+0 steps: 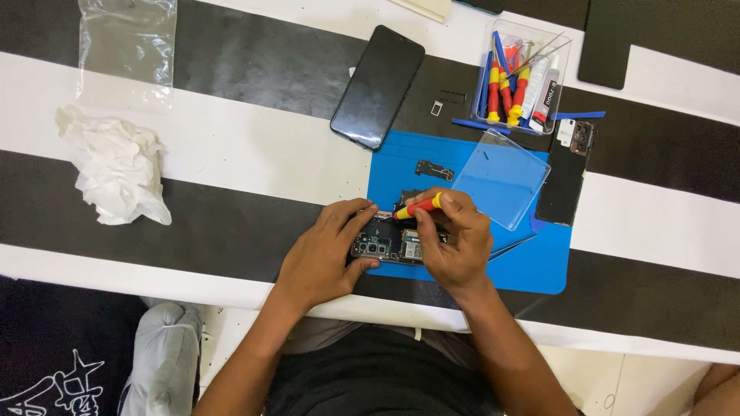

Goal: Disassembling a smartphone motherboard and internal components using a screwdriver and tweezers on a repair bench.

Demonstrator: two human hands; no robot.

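An opened phone body [389, 245] with bare circuit boards and camera modules lies on a blue work mat [539, 270]. My left hand [327, 250] grips its left end and holds it down. My right hand [455, 239] holds a small red and yellow screwdriver [418, 206] tilted low, its tip pointing left over the phone's inner parts. A small dark metal cover plate [434, 169] lies loose on the mat just behind the hands.
A black phone screen [378, 86] lies behind the mat, a dark back cover [566, 173] to its right. A clear lid [501, 179] rests on the mat. A clear box [520, 77] holds several screwdrivers. Crumpled tissue [116, 166] and a plastic bag [127, 50] sit left.
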